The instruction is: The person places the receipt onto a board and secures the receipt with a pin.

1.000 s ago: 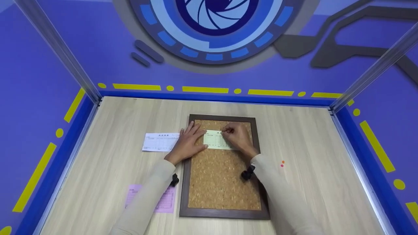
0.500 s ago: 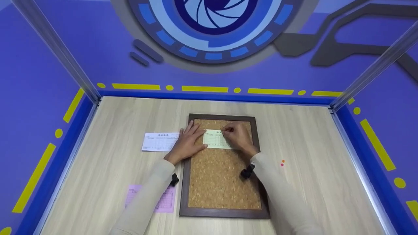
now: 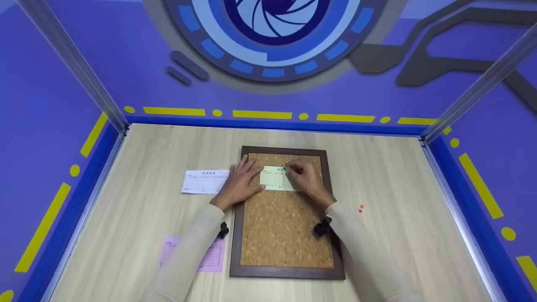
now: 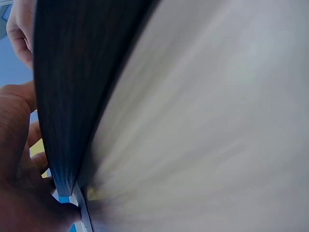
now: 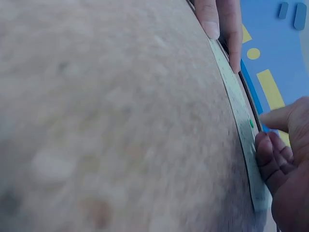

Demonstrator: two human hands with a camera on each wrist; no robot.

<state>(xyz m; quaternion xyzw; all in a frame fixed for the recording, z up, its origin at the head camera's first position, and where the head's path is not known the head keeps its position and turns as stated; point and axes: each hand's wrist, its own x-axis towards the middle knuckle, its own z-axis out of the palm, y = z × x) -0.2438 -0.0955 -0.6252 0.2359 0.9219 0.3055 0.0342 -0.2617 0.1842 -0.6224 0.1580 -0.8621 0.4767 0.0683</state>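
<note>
A pale green printed slip [image 3: 272,178] lies across the upper part of a cork board [image 3: 289,226] with a dark brown frame. My left hand [image 3: 241,182] rests on the board's left edge, fingers spread, the tips at the slip's left end. Over the slip's right part is my right hand [image 3: 306,176], its fingers bent. A green push pin [image 5: 251,124] stands in the slip near its top edge. In the right wrist view, the right fingertips [image 5: 263,137] are just beside the pin, apart from it. The right hand hides the slip's right end in the head view.
A white printed slip [image 3: 203,182] lies left of the board, partly under the left hand. Nearer, a pink slip [image 3: 212,256] is partly covered by the left sleeve [image 3: 184,247]. Orange and pink dots [image 3: 361,209], probably pins, lie right of the board. Blue walls enclose the table.
The green pin, hidden by the right fingers before, now shows at their tips. The right fingers have eased off it slightly. The left hand and the slip have stayed put.
</note>
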